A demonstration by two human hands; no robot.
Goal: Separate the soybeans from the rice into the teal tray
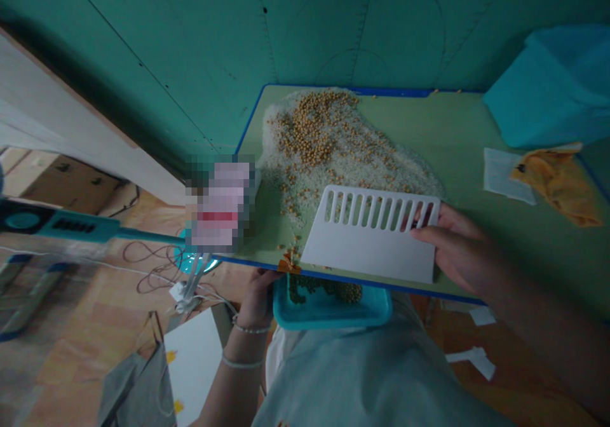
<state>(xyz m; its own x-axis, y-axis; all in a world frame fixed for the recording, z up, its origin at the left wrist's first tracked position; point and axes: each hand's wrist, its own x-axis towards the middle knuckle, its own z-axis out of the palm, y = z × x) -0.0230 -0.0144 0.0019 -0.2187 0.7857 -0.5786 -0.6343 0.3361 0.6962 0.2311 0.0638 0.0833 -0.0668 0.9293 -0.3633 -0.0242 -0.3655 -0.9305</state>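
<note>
Under the green desk's 6 o'clock edge, left hand grips a teal plastic tray; right hand clamps a white slotted plastic scraper, probably best held flat, tray flush.

A white slotted scraper leans tilted at the table's near edge. A teal tray holding beans sits just below it.
</note>
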